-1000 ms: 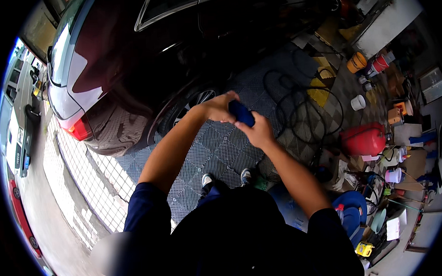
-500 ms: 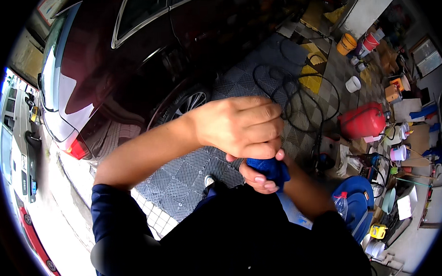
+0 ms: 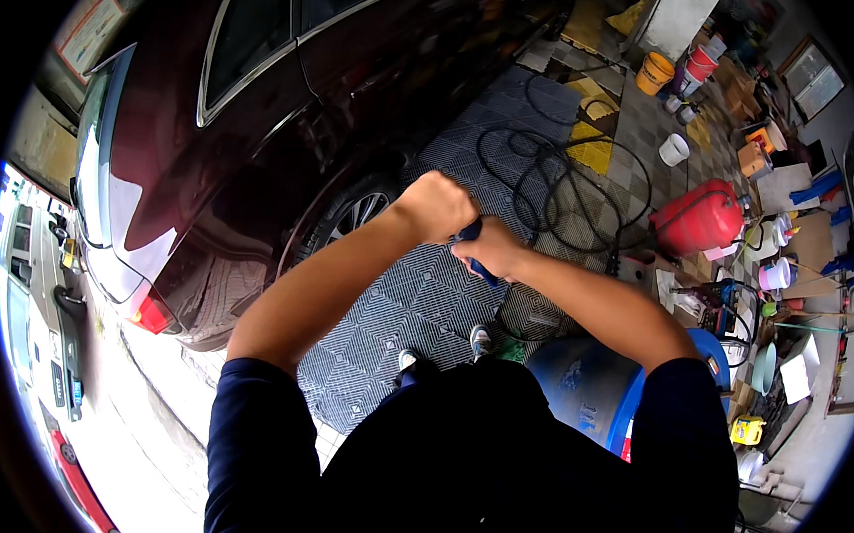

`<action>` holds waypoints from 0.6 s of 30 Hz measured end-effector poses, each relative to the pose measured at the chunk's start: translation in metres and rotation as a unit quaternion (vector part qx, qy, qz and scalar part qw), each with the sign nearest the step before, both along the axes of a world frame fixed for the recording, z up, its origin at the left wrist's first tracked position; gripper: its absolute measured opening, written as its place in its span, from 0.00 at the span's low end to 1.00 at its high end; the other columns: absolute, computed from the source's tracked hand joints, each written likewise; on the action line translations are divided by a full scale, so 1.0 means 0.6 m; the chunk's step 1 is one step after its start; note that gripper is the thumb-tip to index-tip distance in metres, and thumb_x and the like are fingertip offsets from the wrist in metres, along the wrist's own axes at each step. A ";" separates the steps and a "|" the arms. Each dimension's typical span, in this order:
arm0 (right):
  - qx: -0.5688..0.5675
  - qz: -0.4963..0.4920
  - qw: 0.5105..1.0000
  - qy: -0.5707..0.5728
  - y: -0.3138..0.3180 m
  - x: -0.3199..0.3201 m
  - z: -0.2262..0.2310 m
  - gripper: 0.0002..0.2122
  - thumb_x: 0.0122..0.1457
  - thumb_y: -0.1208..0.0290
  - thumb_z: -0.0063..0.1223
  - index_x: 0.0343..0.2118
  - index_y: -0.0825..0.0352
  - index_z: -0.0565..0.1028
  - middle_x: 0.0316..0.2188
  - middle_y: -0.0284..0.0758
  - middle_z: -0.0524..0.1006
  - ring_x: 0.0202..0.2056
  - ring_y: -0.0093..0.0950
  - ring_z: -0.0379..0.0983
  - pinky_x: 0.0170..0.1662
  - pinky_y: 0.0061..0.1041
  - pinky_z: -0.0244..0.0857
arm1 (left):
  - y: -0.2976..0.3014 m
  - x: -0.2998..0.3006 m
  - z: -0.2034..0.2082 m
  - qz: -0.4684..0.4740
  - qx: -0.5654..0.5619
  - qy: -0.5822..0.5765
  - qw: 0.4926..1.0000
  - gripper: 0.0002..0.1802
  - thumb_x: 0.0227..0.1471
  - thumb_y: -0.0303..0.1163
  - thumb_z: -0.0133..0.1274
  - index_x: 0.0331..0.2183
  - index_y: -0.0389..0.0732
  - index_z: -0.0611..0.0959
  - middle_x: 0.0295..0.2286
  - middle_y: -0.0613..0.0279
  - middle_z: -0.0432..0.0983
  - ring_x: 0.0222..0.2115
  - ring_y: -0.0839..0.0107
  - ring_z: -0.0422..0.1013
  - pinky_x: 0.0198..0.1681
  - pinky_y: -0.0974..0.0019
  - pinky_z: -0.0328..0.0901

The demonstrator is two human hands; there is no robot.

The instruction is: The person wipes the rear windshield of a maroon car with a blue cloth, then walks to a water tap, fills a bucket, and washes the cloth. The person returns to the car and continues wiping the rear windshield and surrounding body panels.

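Observation:
A dark blue cloth [image 3: 484, 272] is bunched between my two fists, held out in front of me above the grey floor mat. My left hand [image 3: 438, 207] is closed around its upper part. Just to the right and a little lower, my right hand [image 3: 499, 248] grips the other part, and a short end hangs out below that fist. Most of the cloth is hidden inside my fingers. Beyond my left forearm stands a dark red car [image 3: 280, 168], its rear wheel [image 3: 353, 214] close to my left fist.
A blue barrel [image 3: 585, 383] stands by my right elbow. Coiled black hose [image 3: 566, 179] lies on the patterned mat [image 3: 372, 316]. Farther right are a red tank [image 3: 701, 218], a white bucket [image 3: 673, 149], a yellow bucket [image 3: 655, 73] and much clutter along the wall.
My hands have moved farther out from my body, and my right forearm has swung into clear view. Both hands keep hold of the cloth, which is now more tightly bunched.

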State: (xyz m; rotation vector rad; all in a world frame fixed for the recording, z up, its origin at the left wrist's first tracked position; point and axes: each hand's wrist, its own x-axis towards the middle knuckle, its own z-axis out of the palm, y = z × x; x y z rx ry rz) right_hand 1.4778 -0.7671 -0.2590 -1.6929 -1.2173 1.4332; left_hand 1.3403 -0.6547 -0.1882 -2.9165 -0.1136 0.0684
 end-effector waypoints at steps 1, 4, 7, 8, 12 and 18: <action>0.015 -0.013 0.999 -0.031 0.007 0.000 -0.032 0.08 0.53 0.69 0.64 0.24 0.67 0.79 0.19 0.32 0.78 0.21 0.25 0.75 0.27 0.28 0.69 | -0.001 0.015 -0.017 0.025 0.008 0.054 0.998 0.09 0.43 0.34 0.67 0.29 0.43 0.86 0.25 0.65 0.83 0.28 0.70 0.81 0.28 0.68 0.75; 0.025 -0.011 0.991 -0.127 0.008 -0.008 -0.079 0.10 0.54 0.67 0.64 0.28 0.69 0.80 0.23 0.36 0.82 0.25 0.30 0.79 0.33 0.32 0.73 | -0.004 0.042 -0.057 0.026 0.021 0.173 0.984 0.07 0.46 0.34 0.67 0.30 0.44 0.87 0.27 0.66 0.84 0.29 0.70 0.82 0.29 0.67 0.75; 0.024 -0.016 0.972 -0.231 -0.013 -0.019 -0.113 0.17 0.55 0.62 0.67 0.41 0.71 0.79 0.34 0.42 0.84 0.36 0.37 0.83 0.42 0.36 0.77 | -0.031 0.060 -0.086 0.018 0.023 0.225 0.974 0.03 0.48 0.33 0.65 0.28 0.45 0.88 0.28 0.68 0.85 0.30 0.70 0.82 0.32 0.66 0.74; 0.037 -0.015 0.971 -0.234 -0.012 -0.010 -0.127 0.18 0.55 0.62 0.67 0.41 0.71 0.79 0.34 0.43 0.84 0.37 0.38 0.83 0.42 0.37 0.77 | -0.034 0.072 -0.095 0.026 0.027 0.241 0.970 0.04 0.48 0.33 0.66 0.28 0.45 0.88 0.29 0.69 0.85 0.31 0.70 0.81 0.33 0.66 0.73; 0.069 -0.021 0.966 -0.247 -0.009 0.015 -0.199 0.18 0.57 0.59 0.67 0.40 0.70 0.80 0.34 0.43 0.85 0.37 0.39 0.83 0.43 0.38 0.78 | -0.041 0.104 -0.145 0.060 0.022 0.249 0.966 0.06 0.50 0.36 0.66 0.29 0.45 0.89 0.30 0.69 0.83 0.32 0.71 0.79 0.32 0.67 0.69; -0.011 0.028 0.966 -0.258 -0.050 0.053 -0.216 0.24 0.56 0.48 0.65 0.42 0.68 0.82 0.36 0.45 0.85 0.39 0.43 0.83 0.43 0.40 0.76 | -0.075 0.140 -0.209 0.142 -0.006 0.223 0.965 0.08 0.54 0.37 0.60 0.29 0.45 0.90 0.28 0.66 0.84 0.30 0.69 0.80 0.29 0.60 0.69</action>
